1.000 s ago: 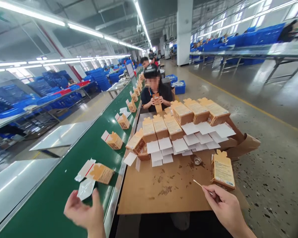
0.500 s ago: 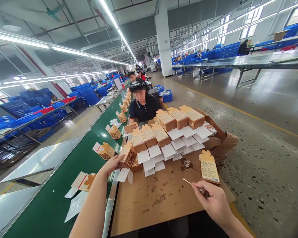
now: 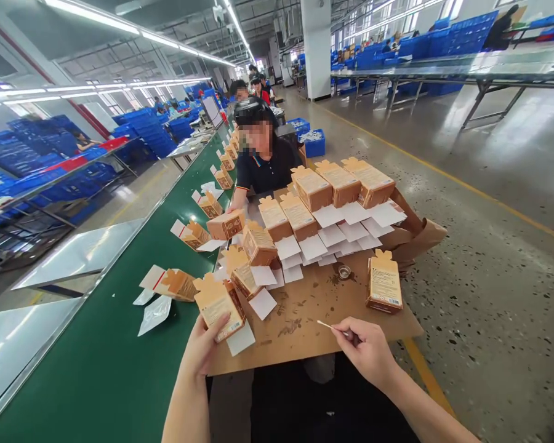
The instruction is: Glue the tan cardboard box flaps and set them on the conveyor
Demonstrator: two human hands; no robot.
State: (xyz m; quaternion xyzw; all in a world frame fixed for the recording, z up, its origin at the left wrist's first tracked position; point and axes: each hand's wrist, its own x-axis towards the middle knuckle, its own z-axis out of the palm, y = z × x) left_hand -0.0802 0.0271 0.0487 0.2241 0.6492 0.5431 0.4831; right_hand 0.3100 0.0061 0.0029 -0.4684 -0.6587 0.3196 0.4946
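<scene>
My left hand (image 3: 202, 347) grips a small brown carton (image 3: 219, 306) with an open white flap, held at the near left corner of the cardboard work sheet (image 3: 305, 320). My right hand (image 3: 367, 354) is pinched on a thin white swab stick (image 3: 329, 325) pointing left over the sheet. One closed carton (image 3: 384, 283) stands alone to the right. Rows of cartons with open white flaps (image 3: 323, 209) are stacked at the far end of the sheet. A tiny round glue dish (image 3: 345, 271) sits among brown stains.
A green conveyor belt (image 3: 120, 344) runs along the left, carrying several cartons (image 3: 175, 284) and a loose white bag (image 3: 154, 314). A person in a dark shirt (image 3: 263, 166) sits opposite, a hand holding a carton (image 3: 226, 224). Blue crates line both sides.
My left hand went from the belt to the stack, took a carton and drew it back to the near corner. My right hand stayed pinched on the swab stick.
</scene>
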